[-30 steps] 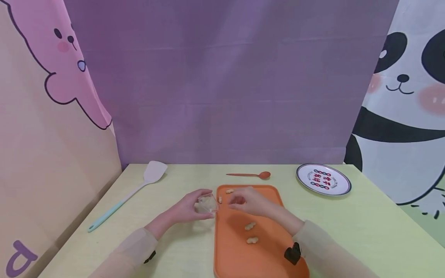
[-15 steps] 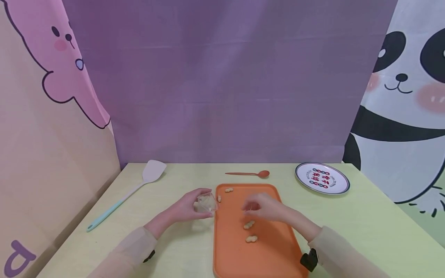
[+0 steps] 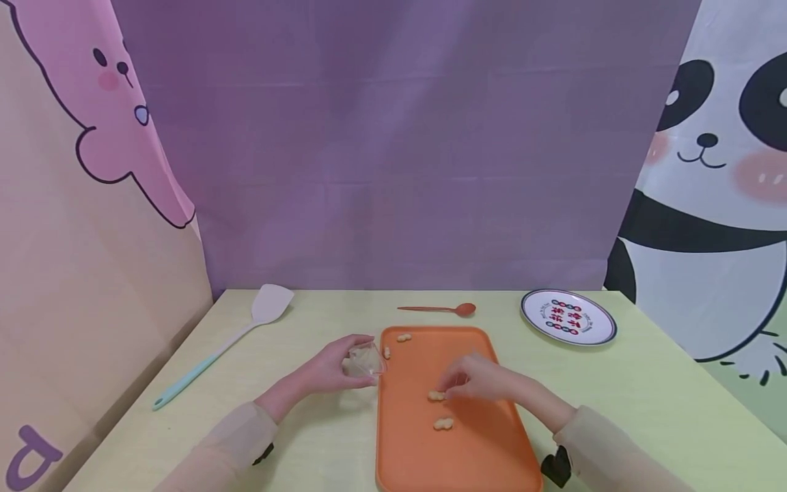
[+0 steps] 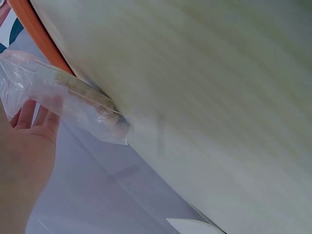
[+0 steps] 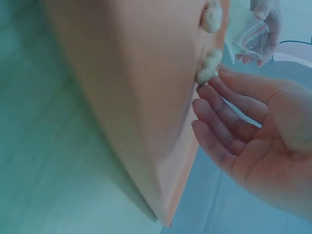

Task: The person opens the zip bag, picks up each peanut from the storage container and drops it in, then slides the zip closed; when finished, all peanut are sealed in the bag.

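My left hand (image 3: 328, 367) holds a clear zip bag (image 3: 365, 360) with its mouth spread toward the orange tray (image 3: 451, 461). Tan peanuts (image 4: 90, 95) show through the plastic at the bottom of the bag in the left wrist view. Over the middle of the tray, my right hand (image 3: 478, 378) pinches one end of a peanut (image 3: 436, 395) between thumb and fingertips, low at the tray surface. A second peanut (image 3: 443, 424) lies just nearer to me. Two smaller-looking ones, a peanut (image 3: 404, 337) and another peanut (image 3: 387, 352), lie at the tray's far left corner.
A spatula (image 3: 246, 331) with a pale green handle lies on the left of the table. Behind the tray is a reddish-brown spoon (image 3: 445, 309). A white plate (image 3: 596, 321) with red lettering sits at the back right. A purple cloth (image 3: 399, 171) hangs behind the table.
My right hand has moved away from the bag, back toward me and right, down to the middle peanut, which has turned slightly under the fingertips. The left hand and bag stay in place.
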